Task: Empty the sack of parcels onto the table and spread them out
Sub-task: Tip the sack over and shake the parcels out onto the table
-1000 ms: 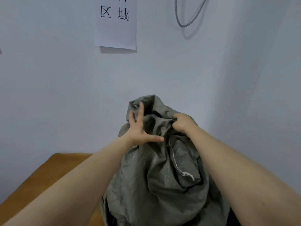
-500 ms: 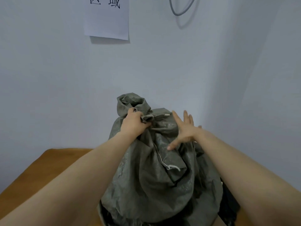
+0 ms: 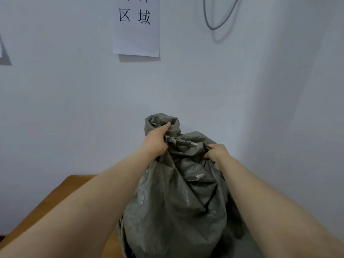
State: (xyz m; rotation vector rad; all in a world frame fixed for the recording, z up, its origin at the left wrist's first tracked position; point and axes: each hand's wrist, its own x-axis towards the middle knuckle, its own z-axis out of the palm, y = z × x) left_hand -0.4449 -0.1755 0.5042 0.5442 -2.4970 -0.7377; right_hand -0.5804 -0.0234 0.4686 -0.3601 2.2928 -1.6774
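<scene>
From the head camera we see the sack [image 3: 176,202] standing upright beside the bare part of the table [image 3: 55,202], its base out of sight. Our left hand [image 3: 155,142] grips the bunched neck, and our right hand [image 3: 216,154] clutches a fold just below. The cloth looks soft, crinkly and rather slick, and the load is probably heavy. We judge the neck and the bottom corners to be the surest holds.

The sack [image 3: 175,211] hides its contents; its base looks cut off below.
</scene>
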